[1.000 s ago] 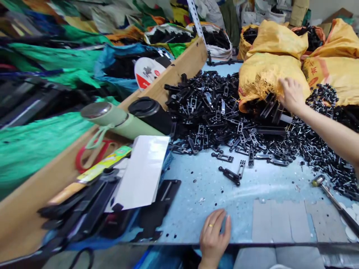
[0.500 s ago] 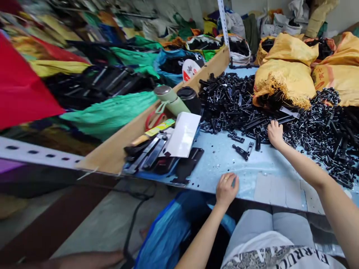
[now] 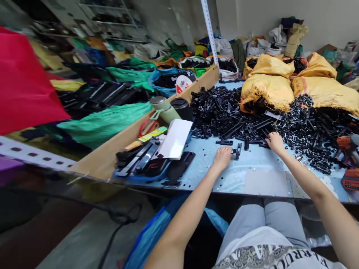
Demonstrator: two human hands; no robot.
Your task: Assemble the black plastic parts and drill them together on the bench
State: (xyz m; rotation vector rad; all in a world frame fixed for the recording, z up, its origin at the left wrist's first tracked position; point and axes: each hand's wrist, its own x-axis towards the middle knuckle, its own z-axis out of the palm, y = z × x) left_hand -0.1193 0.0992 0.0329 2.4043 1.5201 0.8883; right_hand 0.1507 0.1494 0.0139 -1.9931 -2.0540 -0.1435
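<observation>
1. Now, your left hand (image 3: 222,157) lies on the blue table (image 3: 204,160), and its fingertips meet a small black linkage piece (image 3: 238,151). I cannot tell if these fingers are closed on it or only touch it.
2. Your right hand (image 3: 275,142) is at the near edge of the heap of black parts (image 3: 218,112), below the yellow sack (image 3: 266,89). Its fingers are bent downward among the parts, but whether they grasp one, I cannot tell.
3. Probably the linkage piece is light and stiff, and not easily broken (it looks like metal or hard plastic, I am not sure which). Its smooth surface may be a little slippery, and a joint may let it fold.
4. Better you take it across its narrow middle, between thumb and forefinger, because an end may swing. In the heap, the pieces may catch one another, so lift gently.
5. Compared with half a second ago, your left hand is further from the table's front edge, now at the linkage piece, while your right hand stays at the heap's edge. An orange drill (image 3: 349,151) also shows now at the right.
</observation>
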